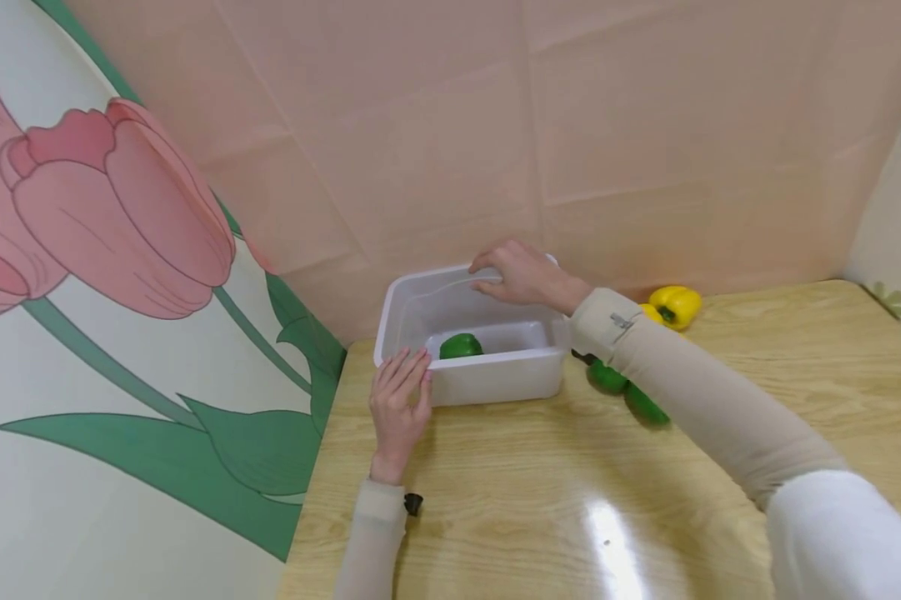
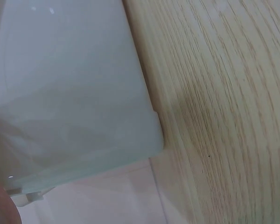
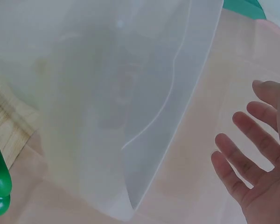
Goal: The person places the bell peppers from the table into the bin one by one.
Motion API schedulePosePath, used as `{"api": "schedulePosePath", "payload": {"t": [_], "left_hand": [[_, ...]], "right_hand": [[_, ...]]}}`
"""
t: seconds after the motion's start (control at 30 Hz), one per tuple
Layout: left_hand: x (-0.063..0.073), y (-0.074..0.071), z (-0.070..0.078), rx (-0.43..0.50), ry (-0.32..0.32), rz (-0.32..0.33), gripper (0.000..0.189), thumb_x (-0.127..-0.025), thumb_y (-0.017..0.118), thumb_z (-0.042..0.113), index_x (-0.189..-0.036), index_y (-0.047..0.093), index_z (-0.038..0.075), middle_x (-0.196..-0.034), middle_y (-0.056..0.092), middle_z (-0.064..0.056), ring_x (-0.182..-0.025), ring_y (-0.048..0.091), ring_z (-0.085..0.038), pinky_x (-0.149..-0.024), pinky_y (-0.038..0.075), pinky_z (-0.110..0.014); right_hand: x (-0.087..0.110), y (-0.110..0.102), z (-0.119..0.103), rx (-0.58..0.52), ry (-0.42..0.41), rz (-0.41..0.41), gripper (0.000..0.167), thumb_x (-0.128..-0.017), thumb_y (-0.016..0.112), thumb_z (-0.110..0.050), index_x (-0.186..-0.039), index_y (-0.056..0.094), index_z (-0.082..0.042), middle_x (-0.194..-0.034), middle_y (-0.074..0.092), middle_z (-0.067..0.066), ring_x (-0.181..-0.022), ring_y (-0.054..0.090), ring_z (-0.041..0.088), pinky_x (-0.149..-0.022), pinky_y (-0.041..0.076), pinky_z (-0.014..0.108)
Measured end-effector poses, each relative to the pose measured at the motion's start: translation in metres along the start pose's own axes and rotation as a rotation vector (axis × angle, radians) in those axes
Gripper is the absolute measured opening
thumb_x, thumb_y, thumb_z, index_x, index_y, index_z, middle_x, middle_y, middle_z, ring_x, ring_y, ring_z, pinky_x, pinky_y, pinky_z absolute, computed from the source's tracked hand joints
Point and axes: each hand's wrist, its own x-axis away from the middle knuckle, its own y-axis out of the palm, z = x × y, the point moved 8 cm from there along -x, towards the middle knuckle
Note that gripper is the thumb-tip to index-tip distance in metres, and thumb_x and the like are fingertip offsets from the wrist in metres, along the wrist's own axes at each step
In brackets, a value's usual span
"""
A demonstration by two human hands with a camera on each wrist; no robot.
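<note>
A white plastic bin stands on the table against the back wall, a green bell pepper lying on its floor. My left hand is at the bin's front left corner, its fingers extended with the tips at the rim. In the left wrist view, the bin's outer wall fills the upper left and a bit of the hand shows at the lower left edge. Over the back rim reaches my right hand. Seen from the right wrist, its fingers are spread and hold nothing.
Right of the bin, green bell peppers lie on the wooden table, partly behind the right forearm. Yellow bell peppers are farther back. A pink sheet covers the back wall, and a tulip-painted wall borders the left side.
</note>
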Motion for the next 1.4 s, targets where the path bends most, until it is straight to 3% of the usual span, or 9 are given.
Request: {"api": "schedulePosePath", "payload": {"t": [0.33,0.73,1.4], "left_hand": [[-0.003,-0.004,-0.001,0.012,-0.010,0.013,0.025,-0.098,0.074,0.012,-0.121,0.080,0.006,-0.128,0.078,-0.010,-0.123,0.072,-0.039,-0.103,0.053,-0.065],[-0.006,-0.004,-0.003,0.004,-0.026,-0.007,0.025,-0.097,0.075,0.013,-0.121,0.080,0.008,-0.129,0.078,-0.009,-0.128,0.070,-0.036,-0.108,0.051,-0.063],[-0.001,0.001,-0.002,0.016,-0.029,-0.017,0.025,-0.098,0.075,0.015,-0.121,0.080,0.010,-0.130,0.078,-0.008,-0.126,0.071,-0.038,-0.113,0.050,-0.057]], "right_hand": [[0.009,-0.013,-0.005,-0.021,-0.022,0.005,0.032,-0.098,0.077,-0.024,-0.120,0.078,-0.001,-0.125,0.076,0.018,-0.119,0.072,0.037,-0.107,0.055,0.054],[0.028,-0.032,0.008,-0.033,0.007,0.024,0.031,-0.100,0.076,-0.024,-0.122,0.077,-0.002,-0.126,0.075,0.017,-0.119,0.070,0.038,-0.107,0.054,0.055],[0.079,-0.036,0.015,0.027,-0.014,0.116,0.035,-0.097,0.080,-0.026,-0.122,0.077,-0.002,-0.126,0.076,0.018,-0.119,0.071,0.039,-0.104,0.056,0.058]]}}
